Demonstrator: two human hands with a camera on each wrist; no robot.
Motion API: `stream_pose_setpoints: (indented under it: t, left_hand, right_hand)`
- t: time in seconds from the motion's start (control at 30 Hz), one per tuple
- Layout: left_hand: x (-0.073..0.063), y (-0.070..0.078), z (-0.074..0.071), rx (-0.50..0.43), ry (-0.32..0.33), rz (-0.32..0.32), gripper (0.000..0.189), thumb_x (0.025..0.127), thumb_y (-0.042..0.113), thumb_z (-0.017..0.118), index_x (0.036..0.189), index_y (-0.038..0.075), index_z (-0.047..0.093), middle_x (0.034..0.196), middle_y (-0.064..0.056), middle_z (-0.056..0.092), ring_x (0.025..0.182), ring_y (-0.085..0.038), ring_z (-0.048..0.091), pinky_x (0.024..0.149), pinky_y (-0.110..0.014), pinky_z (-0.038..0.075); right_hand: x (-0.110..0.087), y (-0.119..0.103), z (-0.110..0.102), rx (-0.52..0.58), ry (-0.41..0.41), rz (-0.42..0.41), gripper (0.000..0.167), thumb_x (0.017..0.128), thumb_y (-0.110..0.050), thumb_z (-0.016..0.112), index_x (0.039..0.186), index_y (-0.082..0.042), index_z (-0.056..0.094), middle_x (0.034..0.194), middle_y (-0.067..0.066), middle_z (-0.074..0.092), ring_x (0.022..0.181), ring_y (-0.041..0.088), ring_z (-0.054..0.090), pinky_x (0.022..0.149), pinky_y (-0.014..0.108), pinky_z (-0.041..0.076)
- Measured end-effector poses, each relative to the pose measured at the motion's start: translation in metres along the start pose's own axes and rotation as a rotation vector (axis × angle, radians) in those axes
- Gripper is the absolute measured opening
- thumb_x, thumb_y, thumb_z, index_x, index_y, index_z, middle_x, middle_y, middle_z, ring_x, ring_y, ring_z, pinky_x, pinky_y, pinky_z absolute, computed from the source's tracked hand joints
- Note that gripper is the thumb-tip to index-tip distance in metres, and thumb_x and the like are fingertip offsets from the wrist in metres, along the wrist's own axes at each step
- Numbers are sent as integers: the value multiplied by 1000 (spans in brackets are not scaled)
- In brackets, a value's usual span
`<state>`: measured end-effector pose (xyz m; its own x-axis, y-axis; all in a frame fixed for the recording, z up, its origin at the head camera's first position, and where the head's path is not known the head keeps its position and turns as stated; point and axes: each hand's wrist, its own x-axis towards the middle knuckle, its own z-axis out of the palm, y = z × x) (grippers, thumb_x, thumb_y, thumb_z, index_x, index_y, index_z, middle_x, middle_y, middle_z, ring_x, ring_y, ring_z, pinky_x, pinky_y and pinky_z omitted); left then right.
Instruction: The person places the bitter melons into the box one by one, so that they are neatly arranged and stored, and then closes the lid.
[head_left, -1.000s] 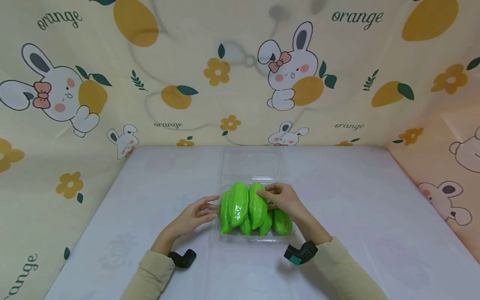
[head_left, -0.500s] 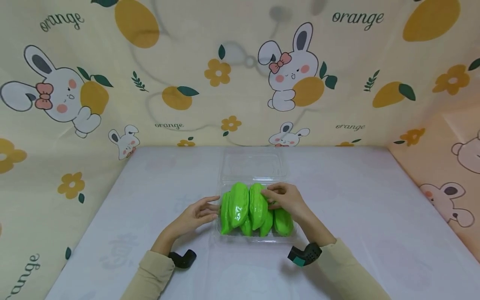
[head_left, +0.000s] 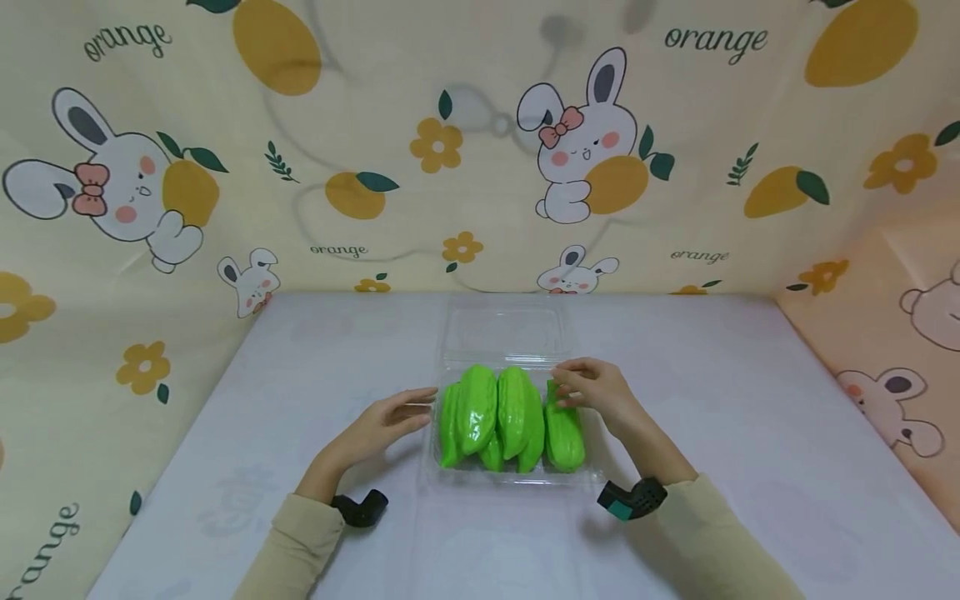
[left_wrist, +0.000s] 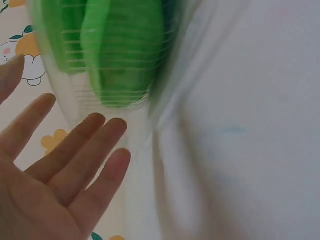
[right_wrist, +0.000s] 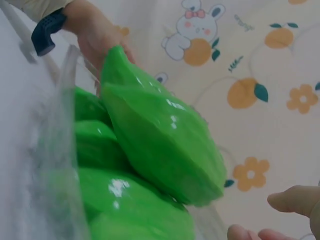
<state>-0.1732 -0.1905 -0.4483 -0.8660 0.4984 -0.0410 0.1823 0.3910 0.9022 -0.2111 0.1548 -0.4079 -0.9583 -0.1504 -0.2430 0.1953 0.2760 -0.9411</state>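
Note:
Several glossy green, ridged, elongated fruits [head_left: 477, 408] are heaped in a clear plastic box [head_left: 510, 478], two of them lying on top of the others. My right hand [head_left: 603, 392] hovers over the back right of the box, its fingertips overlapping the upper end of the rightmost fruit [head_left: 565, 437]. In the right wrist view its thumb [right_wrist: 295, 200] and fingers stand apart, with nothing between them. Beside the box's left wall, my left hand [head_left: 386, 427] has its fingers extended and spread; the left wrist view shows them just short of the plastic wall [left_wrist: 85, 100].
The box's clear lid [head_left: 506, 329] lies folded back behind it on the white tabletop [head_left: 675, 358]. A printed cloth [head_left: 465, 192] with rabbits and oranges rises at the table's back and sides. Each wrist wears a small black camera [head_left: 632, 498].
My right hand has left the upper right fruit and shifted right and slightly back, so more of the rightmost fruit shows. My left hand has drawn slightly left, its fingers straighter.

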Motion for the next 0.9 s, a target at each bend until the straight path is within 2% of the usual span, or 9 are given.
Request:
stream_pose_setpoints:
  t: [0.2, 0.37, 0.6, 0.77, 0.9]
  left_hand:
    - [6, 3, -11, 19, 41, 19, 49, 100, 25, 52, 143, 3, 43, 148, -22, 46, 132, -40, 50, 108, -52, 44]
    - [13, 6, -21, 30, 88, 41, 47, 100, 20, 53, 140, -2, 45, 144, -26, 48, 128, -41, 54, 106, -46, 47]
    - [28, 13, -30, 77, 180, -14, 45, 98, 22, 56, 137, 0, 51, 137, -23, 56, 123, -36, 59, 102, -45, 51]
    - [42, 11, -33, 102, 212, -17, 42, 98, 16, 57, 134, -4, 52, 131, -25, 60, 117, -37, 62, 100, -45, 52]
    - [52, 10, -36, 104, 222, -60, 42, 97, 18, 57, 133, -4, 53, 127, -24, 63, 113, -35, 65, 99, -45, 52]
  right_hand:
    - [3, 2, -17, -15, -22, 11, 48, 97, -28, 57, 128, 8, 51, 105, 10, 67, 81, 6, 64, 74, 19, 59]
    - [8, 1, -29, 3, -25, 37, 47, 98, -29, 57, 127, 8, 52, 96, 0, 66, 81, 7, 63, 73, 17, 57]
    - [19, -3, -42, -27, -16, 64, 44, 98, -26, 55, 126, 8, 52, 88, -6, 64, 76, 3, 60, 71, 17, 54]
    - [26, -5, -46, -72, -18, 99, 46, 97, -28, 56, 128, 7, 51, 94, -2, 65, 77, 4, 59, 70, 16, 54]
    - [31, -5, -47, -105, -19, 119, 49, 97, -29, 56, 130, 7, 50, 95, -1, 64, 78, 6, 59, 71, 16, 54]
